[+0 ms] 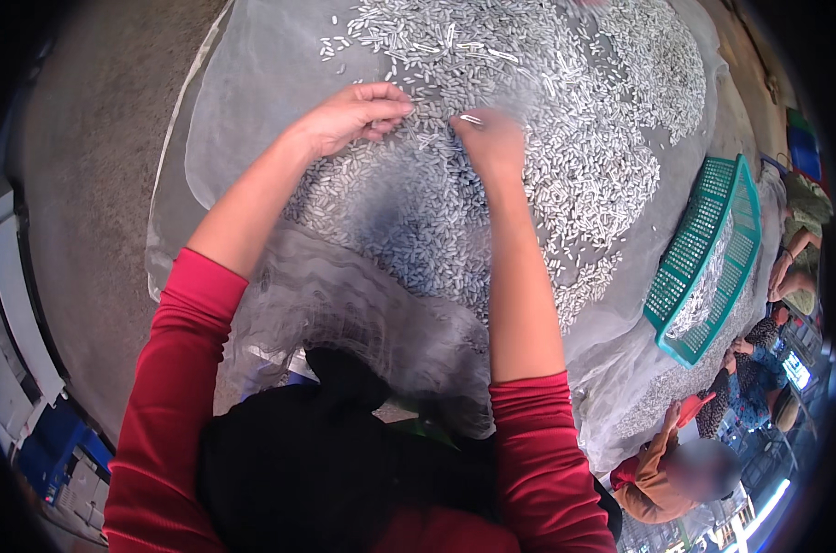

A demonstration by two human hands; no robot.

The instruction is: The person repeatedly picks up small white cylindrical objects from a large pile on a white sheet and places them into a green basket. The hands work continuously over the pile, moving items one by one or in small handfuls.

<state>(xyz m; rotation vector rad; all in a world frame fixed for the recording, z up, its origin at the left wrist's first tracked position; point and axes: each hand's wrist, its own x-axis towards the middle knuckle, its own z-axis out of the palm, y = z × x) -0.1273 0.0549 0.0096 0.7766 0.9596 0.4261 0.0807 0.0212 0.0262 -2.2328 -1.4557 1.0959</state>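
A wide spread of small, pale, elongated pieces point(427, 194) lies on a thin grey mesh sheet point(252, 111). My left hand point(358, 118) is just over the spread's left part, fingers curled and thumb closed toward the forefinger; what is between them, if anything, cannot be made out. Beside it, to the right, my right hand point(493, 146) hovers low over the pieces, slightly blurred. A slim whitish piece point(471, 120) shows at its pinched thumb and forefinger. Longer white pieces point(473, 48) lie on top of the heap farther away.
At the right stands a green plastic basket point(699, 258) with more pale pieces inside. Gathered mesh cloth point(372, 295) hangs over the near edge. Other people sit along the right, one in an orange-brown top point(662, 484). A bare grey floor point(86, 184) stretches to the left.
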